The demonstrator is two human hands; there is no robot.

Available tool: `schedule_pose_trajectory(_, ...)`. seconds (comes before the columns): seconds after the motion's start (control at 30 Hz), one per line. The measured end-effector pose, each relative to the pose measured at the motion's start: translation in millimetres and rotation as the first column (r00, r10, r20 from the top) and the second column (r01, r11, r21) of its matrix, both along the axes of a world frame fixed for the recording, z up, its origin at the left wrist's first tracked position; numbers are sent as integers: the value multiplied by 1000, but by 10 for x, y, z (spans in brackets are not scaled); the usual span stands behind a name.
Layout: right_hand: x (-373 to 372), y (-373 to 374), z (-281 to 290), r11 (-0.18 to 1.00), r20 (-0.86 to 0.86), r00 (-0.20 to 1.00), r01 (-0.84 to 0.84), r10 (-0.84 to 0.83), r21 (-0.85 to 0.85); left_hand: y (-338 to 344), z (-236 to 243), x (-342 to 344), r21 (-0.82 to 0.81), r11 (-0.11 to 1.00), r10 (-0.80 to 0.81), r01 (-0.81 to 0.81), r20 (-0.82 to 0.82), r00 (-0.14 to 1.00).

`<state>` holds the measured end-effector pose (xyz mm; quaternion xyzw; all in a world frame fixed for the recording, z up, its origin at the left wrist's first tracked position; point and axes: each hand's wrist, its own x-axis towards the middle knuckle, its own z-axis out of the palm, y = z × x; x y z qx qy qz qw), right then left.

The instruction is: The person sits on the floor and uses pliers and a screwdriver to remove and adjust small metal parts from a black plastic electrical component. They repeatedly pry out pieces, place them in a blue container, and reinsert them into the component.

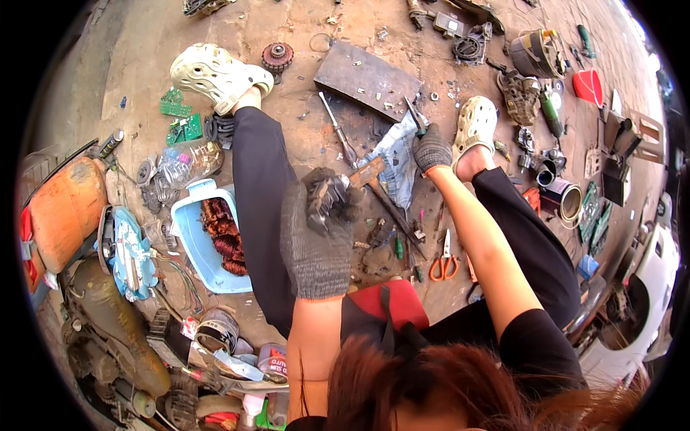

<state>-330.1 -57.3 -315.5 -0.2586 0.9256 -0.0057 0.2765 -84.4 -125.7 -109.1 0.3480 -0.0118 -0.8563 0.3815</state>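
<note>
My left hand [314, 248], in a dark knitted glove, is raised palm up. Its fingers curl round a dark, greasy metal part [327, 195] whose exact kind I cannot make out. Further right, my gloved right hand [433, 149] is closed on pliers [415, 118], whose jaws point toward a flat dark metal block [368, 77]. A light-blue rag [397, 167] lies just left of that hand. Between the hands a hammer [388, 205] rests on the ground, and a screwdriver [338, 129] lies near the block.
A blue basin [188, 208] of reddish copper wire coils stands beside my left leg. Orange-handled scissors [445, 260] lie in front of me. Green circuit boards [184, 128] are at left; a bucket [537, 54] and red scoop [588, 86] stand at far right.
</note>
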Motion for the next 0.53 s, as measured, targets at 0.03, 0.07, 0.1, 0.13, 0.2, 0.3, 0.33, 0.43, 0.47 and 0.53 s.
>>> schedule_pose_trajectory(0.03,-66,-72,34,1000,-35,999,-13,13,-16,5,53,-10,34,999,33,-34,30,999)
schedule_pose_trajectory(0.07,-149,-158,58,999,-69,997,-25,23,-31,19,126,-18,67,995,63,-67,62,996)
schedule_pose_trajectory(0.1,-230,-227,26,998,-103,994,-36,31,-46,29,157,-32,100,990,90,-100,94,991)
schedule_pose_trajectory(0.13,-288,-269,-35,995,-165,982,-94,88,-33,8,159,-22,72,995,62,-67,73,995)
schedule_pose_trajectory(0.2,-151,-89,-45,996,-149,985,-88,87,1,35,159,-18,60,996,62,-67,93,994)
schedule_pose_trajectory(0.3,-164,-20,-60,990,-125,982,-140,142,27,-6,208,-55,76,993,85,-95,117,990)
schedule_pose_trajectory(0.33,-231,-72,-68,990,-155,977,-143,144,14,4,230,-56,97,990,87,-100,130,988)
schedule_pose_trajectory(0.43,-450,-341,-100,990,-211,968,-139,134,-10,-20,133,-75,23,997,71,-74,109,992)
schedule_pose_trajectory(0.47,-418,-314,-96,996,-160,983,-90,92,23,-7,107,-57,31,997,60,-64,126,990)
schedule_pose_trajectory(0.53,-342,-256,-45,998,-112,992,-48,53,50,47,71,-43,43,998,45,-53,158,986)
